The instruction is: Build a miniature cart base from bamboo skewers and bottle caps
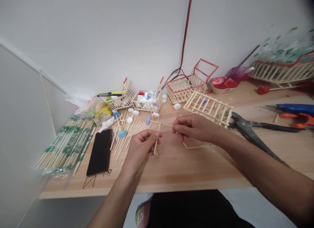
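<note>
My left hand [143, 144] pinches a thin wooden stick [157, 139] that stands roughly upright over the wooden tabletop [186, 169]. My right hand [193, 127] pinches the end of a second stick [163, 124] lying crosswise, and the two sticks meet near the top of the first. Both hands hover just above the table, a few centimetres apart. A bent stick frame [193, 146] lies under my right hand. Loose sticks [125, 131] and plastic bottle caps [122, 133] are scattered left of my left hand.
A black phone [99, 151] and packs of wrapped chopsticks [66, 146] lie at left. Small stick baskets [147, 100], a red-edged basket [186, 85] and a ladder-like panel [208, 108] stand behind. Scissors [252, 130], a blue glue gun [294, 109] and a red bowl [223, 84] are at right.
</note>
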The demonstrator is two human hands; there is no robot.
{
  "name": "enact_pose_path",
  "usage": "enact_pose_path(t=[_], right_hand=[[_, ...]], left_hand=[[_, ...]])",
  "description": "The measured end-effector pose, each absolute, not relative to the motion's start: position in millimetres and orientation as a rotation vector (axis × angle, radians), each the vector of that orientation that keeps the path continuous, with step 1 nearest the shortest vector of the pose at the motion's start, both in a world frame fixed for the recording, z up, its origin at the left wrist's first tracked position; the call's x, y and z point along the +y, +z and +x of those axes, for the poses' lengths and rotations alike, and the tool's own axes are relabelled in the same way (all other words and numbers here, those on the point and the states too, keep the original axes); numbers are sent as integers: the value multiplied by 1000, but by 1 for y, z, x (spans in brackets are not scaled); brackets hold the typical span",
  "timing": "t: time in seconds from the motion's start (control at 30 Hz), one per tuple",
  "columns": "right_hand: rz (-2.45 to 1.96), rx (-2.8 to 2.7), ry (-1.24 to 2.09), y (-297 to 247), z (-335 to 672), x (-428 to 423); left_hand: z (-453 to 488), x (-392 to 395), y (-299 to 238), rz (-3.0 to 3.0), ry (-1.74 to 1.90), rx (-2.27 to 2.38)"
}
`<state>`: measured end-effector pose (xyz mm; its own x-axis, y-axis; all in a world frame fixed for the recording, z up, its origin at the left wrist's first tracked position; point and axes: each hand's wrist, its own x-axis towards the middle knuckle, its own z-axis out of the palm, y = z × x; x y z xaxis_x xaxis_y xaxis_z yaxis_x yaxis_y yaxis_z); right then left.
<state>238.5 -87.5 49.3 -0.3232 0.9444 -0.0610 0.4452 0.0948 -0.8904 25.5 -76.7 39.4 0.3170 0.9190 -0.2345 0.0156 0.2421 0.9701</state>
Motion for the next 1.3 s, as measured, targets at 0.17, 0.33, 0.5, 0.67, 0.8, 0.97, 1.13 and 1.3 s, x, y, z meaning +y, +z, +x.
enact_pose_path(t=[0.17, 0.33, 0.5, 0.67, 0.8, 0.97, 1.13, 1.3], right_hand=[[-1387, -1815, 1195, 51, 237, -88], [-1373, -1823, 1198, 51, 238, -89], [-1348, -1826, 1203, 50, 239, -89], [-1340, -1824, 1199, 51, 239, -89], [-1353, -1828, 1177, 52, 239, -90], [-1343, -1820, 1189, 52, 239, -90], [-1325, -1825, 1199, 52, 238, -90], [-1352, -1836, 1188, 54, 238, -91]], left_hand=[[26, -76, 41, 1157, 819, 1063], [28, -74, 42, 1155, 823, 1070], [31, -73, 43, 1175, 843, 1100], [33, -74, 44, 1195, 863, 1125], [35, -76, 46, 1202, 876, 1157], [35, -76, 46, 1180, 875, 1153], [33, -76, 45, 1155, 865, 1122], [33, -76, 46, 1159, 867, 1133]])
